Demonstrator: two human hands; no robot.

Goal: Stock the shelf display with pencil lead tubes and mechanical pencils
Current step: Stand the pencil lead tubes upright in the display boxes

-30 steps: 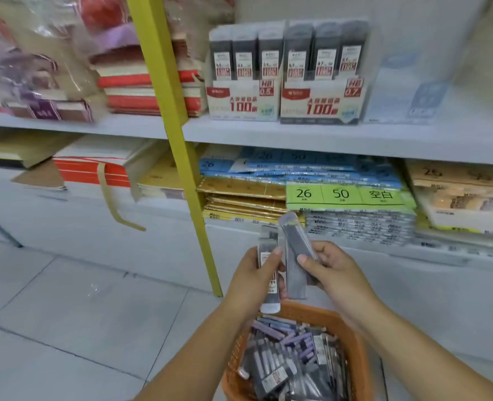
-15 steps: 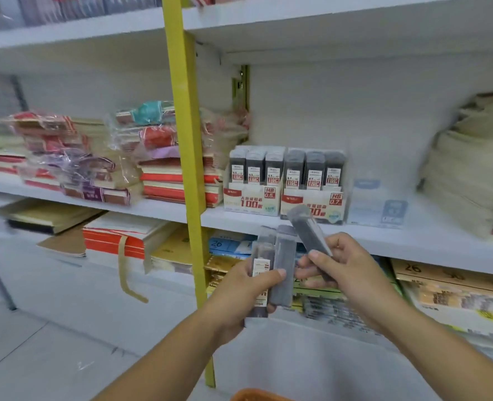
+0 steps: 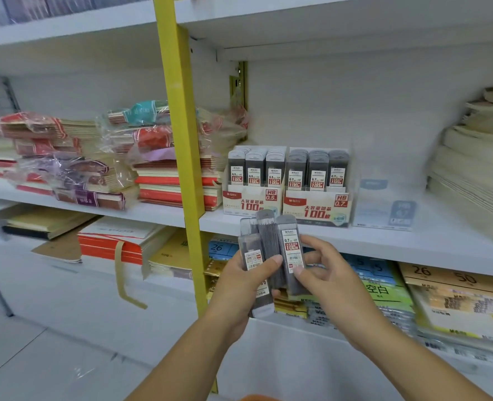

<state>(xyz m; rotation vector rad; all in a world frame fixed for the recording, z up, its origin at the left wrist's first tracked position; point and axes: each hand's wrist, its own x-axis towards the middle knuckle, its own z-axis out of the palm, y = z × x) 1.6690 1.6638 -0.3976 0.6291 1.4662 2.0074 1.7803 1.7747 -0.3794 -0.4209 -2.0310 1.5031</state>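
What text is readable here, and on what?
"HB 0.5", "100": left display box
"HB 0.7", "100": right display box
"0.5", "0.7": boxed tubes
"0.7", "100": rightmost of the held lead tubes
"26": blue pack
"26", "50": orange pack
"空白": green pack
Other small print: too blurred.

White shelf (image 3: 340,240) (lead boxes (image 3: 287,198), notebooks (image 3: 179,183))

Bare left hand (image 3: 239,282), bare right hand (image 3: 329,273), bare forearms (image 3: 181,357).

Lead tubes (image 3: 271,256): glossy grey plastic, paper labels. Display boxes (image 3: 285,202): printed card. Shelf (image 3: 355,241): smooth white. Notebook stacks (image 3: 74,169): crinkled clear film.
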